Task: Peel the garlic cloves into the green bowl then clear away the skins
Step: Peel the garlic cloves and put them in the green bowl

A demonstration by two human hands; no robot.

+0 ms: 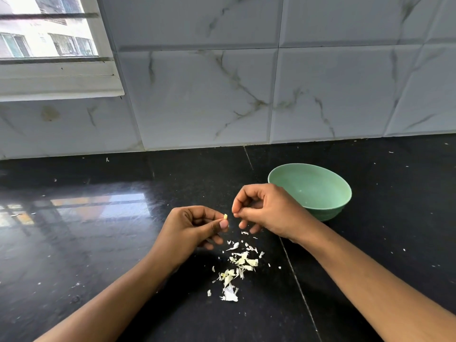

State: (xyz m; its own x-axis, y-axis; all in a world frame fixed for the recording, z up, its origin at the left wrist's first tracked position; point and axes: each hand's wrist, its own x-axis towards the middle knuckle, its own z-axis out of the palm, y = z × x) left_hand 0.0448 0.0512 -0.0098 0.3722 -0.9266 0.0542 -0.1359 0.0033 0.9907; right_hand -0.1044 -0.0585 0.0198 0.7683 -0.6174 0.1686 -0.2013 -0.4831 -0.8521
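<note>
1. A clove (225, 215) is pinched in the left hand (195, 228), above mid-tabletop (98, 243).
2. The right hand (269, 213) is pinched narrow; its contents cannot be told.
3. Skins (237, 267) are scattered below; the bowl (315, 188) is set behind.

Daylight from the window (47, 33) glares on the countertop (98, 208); edges bow.

Green bowl (318, 191): mouth open upward, approach from above free. My right hand (266, 213), forefinger and thumb pinched together, crowds its near-left rim. Further left, my left hand (195, 225) pinches a garlic clove (225, 216). Skins (237, 267) litter the counter (98, 243) left of the bowl, nearer me. Right of the bowl: open stone, stray flecks. Behind the bowl: a counter strip, then tiled wall (222, 95).
</note>
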